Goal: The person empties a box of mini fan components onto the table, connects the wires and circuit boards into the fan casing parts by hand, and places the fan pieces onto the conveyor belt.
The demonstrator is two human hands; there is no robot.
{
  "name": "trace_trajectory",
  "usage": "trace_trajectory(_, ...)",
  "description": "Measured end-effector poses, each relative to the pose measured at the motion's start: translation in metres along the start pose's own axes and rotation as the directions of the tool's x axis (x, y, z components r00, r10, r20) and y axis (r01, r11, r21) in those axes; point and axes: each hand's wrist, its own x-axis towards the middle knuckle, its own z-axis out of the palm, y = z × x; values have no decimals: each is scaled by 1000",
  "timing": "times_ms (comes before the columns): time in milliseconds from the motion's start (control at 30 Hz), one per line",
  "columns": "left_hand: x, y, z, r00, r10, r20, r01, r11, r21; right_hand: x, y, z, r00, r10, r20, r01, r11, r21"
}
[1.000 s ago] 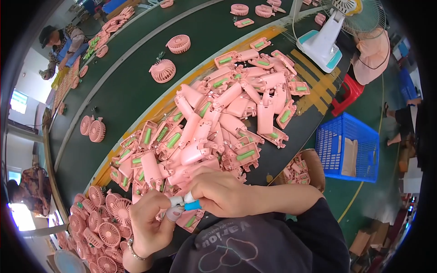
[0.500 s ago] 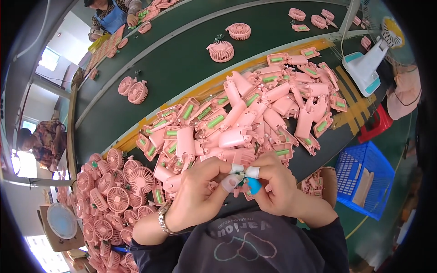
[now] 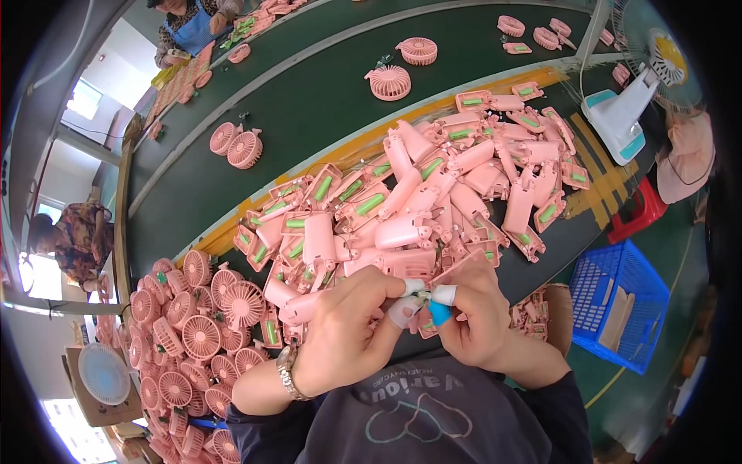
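Observation:
My left hand (image 3: 352, 321) and my right hand (image 3: 478, 317) meet in front of my chest, both closed in a pinch. Between the fingertips is a small white-and-green part (image 3: 423, 295), mostly covered, so its kind is unclear. White covers wrap several fingertips, and a blue one is on a right finger. Just beyond my hands lies a heap of pink fan handle shells (image 3: 402, 232), many open with green cylindrical cells (image 3: 369, 205) inside. Pink material shows around my right fingers; whether they hold it I cannot tell.
Pink round fan heads (image 3: 202, 338) pile up at left. More fan heads (image 3: 389, 83) sit on the green conveyor belt (image 3: 309, 116). At right are a white desk fan (image 3: 618, 124), a blue crate (image 3: 618, 305) and a red stool (image 3: 641, 209). Other people work at far left.
Both hands have shifted slightly right, still pinched together over the small part. Fan heads on the belt have moved right and slightly away. The co-worker at the top has moved their hands.

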Motion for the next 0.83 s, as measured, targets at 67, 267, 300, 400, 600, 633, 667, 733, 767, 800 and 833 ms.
trace_trajectory(67,-2,0,-1,999,-30,12,30,999,17,0,0,0,1000,-5,-20,4,999,-34)
trace_trajectory(267,-2,-4,-9,998,12,64,-14,999,31,11,10,-10,963,107,249,-178,942,285)
trace_trajectory(300,-2,-3,-11,995,-24,98,20,999,42,11,9,-11,963,124,241,-185,951,249)
trace_trajectory(400,-7,-3,-18,985,-76,155,62,993,98,10,7,-5,963,119,241,-186,942,278)
trace_trajectory(600,-6,-1,-18,983,-133,130,122,989,87,18,12,-2,922,202,330,-318,881,350)
trace_trajectory(633,-5,-1,-19,985,-152,85,144,986,90,24,16,-2,919,173,354,-297,895,332)
trace_trajectory(667,3,-2,-23,986,-144,81,136,986,95,30,20,-3,915,144,378,-273,909,316)
trace_trajectory(733,37,-6,-32,996,-49,75,27,961,275,43,35,-4,928,215,306,-296,922,250)
trace_trajectory(767,53,-10,-38,1000,-8,9,5,946,323,54,47,-2,933,269,240,-320,924,208)
trace_trajectory(800,70,-15,-45,998,38,-53,-15,928,372,62,67,-6,938,257,232,-332,856,397)
trace_trajectory(833,83,-23,-57,988,40,-149,27,904,426,71,96,-14,944,238,230,-329,750,574)
